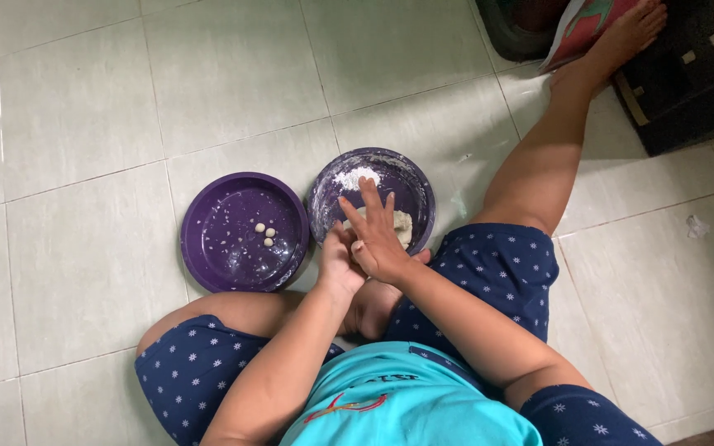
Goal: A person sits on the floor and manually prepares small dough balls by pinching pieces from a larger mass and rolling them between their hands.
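I sit on a tiled floor with two purple bowls in front of me. The right bowl (413,177) holds a heap of white flour (355,176) and a lump of pale dough (402,225). The left bowl (216,216) holds three small dough balls (265,234). My right hand (376,236) lies flat, fingers spread, over the right bowl's near edge. My left hand (337,263) presses against its palm from below; whatever lies between the two palms is hidden.
My right leg (545,157) stretches out to the upper right, foot beside a dark box (687,74) and a colourful sheet (582,31). My left knee (208,330) is folded near the left bowl. A scrap (696,226) lies on the tiles at right.
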